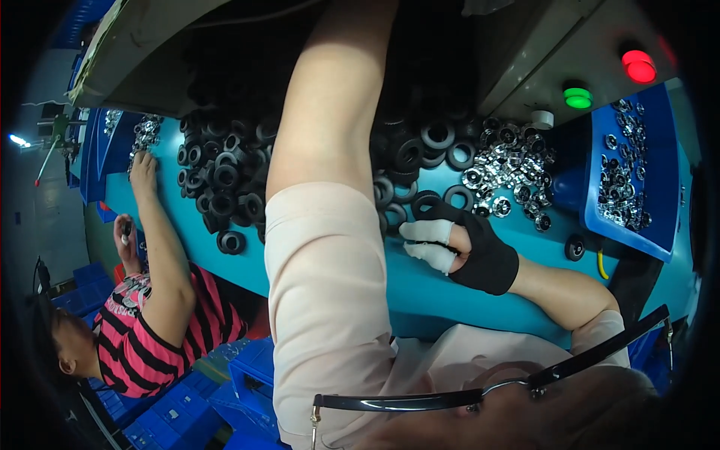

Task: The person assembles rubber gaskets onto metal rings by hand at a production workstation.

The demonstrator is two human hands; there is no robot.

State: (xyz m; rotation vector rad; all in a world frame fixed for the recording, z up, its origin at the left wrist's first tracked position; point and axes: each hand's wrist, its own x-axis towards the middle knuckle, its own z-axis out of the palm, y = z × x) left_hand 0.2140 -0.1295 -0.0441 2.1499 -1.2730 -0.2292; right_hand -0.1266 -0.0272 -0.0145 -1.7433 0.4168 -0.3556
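My left arm stretches straight ahead into the dark opening of a machine, and the hand at its end is out of sight. Above the teal tabletop, my right hand wears a black fingerless glove, with white covers on the fingertips. Its thumb and fingers are drawn together in a pinch; whatever is between them is too small or hidden to make out. Just beyond those fingertips lie black rubber rings. A heap of shiny metal wheel-like parts sits farther to the right.
More black rings are piled left of my arm. A blue bin of metal parts stands at right, beside a small black wheel. Green and red lit buttons are on the machine. A co-worker works at left.
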